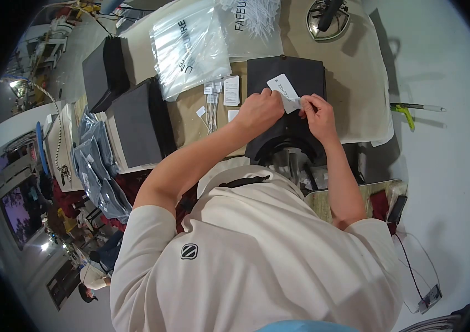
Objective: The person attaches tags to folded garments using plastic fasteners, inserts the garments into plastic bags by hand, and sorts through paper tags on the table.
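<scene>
A white printed tag (283,91) is held above a folded dark garment (268,69). My left hand (262,113) is closed on the tag's left edge, its fingers bent. On the other side, my right hand (319,117) pinches something small and pale at the tag's lower right corner, perhaps a string or smaller label; the fingers hide most of it. The garment lies flat on the table, its curved neckline towards my body. To its left are small white labels with strings (211,102) and a stack of white printed cards (231,91).
Clear plastic bags (188,50) and a pile of white strings (257,19) lie at the table's far side. An iron (328,21) stands at the far right. Stacks of dark garments (140,124) and bagged items (99,171) are left. Another person (93,276) is at lower left.
</scene>
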The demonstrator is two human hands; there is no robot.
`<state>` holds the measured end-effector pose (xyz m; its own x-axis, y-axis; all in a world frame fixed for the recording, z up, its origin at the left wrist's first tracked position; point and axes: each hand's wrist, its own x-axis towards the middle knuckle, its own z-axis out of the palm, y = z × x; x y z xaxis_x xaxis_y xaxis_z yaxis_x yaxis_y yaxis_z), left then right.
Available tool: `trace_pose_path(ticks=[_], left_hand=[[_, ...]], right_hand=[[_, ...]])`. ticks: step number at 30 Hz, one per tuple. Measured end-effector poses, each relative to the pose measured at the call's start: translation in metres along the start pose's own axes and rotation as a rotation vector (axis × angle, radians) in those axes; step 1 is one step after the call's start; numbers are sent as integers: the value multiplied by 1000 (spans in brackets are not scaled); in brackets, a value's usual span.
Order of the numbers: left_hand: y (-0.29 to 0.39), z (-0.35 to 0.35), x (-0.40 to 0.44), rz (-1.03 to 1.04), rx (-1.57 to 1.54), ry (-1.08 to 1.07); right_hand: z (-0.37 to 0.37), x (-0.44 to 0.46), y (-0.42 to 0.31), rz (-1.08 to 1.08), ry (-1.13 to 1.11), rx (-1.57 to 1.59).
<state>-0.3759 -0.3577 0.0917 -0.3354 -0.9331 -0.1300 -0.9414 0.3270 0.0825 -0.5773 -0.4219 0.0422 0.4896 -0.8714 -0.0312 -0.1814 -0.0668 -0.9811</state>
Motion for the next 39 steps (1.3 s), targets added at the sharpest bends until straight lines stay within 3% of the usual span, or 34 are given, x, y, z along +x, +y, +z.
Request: trace_pose_path(ticks=[10,14,17,22,24,25,27,28,31,32,36,38,39], left_hand=[[2,0,3,29,-24,-2],[0,2,5,74,-76,101],[-6,10,13,209,-97,172],[-33,2,25,175,-224,128],[-59,-9,39,130,-340,402],[-72,-4,45,135,-337,405],[-100,20,56,-277,-305,464],[-111,25,57,-271,-300,473],[-140,30,57,-272,-592,51],[-144,32,58,-273,-588,57],[-148,31,50,-327,-704,16],[-141,36,49,-568,-1118,-49],[-142,39,42,-703,-1317,-69]], right_hand=[[0,2,2,7,10,-10],[-1,6,3,-27,37,-51],[2,6,-1,-3,-26,-56],[-18,33,4,-116,-145,-280],[-26,67,9,-344,138,-458],[-29,84,16,-347,143,-459],[-37,113,29,-373,272,-716],[-42,118,27,-381,281,-718],[-53,135,22,-95,-117,-743],[-55,137,21,-102,-116,-743],[-61,127,31,-161,-44,-555],[-69,120,39,237,15,-64],[-72,107,36,293,32,147]])
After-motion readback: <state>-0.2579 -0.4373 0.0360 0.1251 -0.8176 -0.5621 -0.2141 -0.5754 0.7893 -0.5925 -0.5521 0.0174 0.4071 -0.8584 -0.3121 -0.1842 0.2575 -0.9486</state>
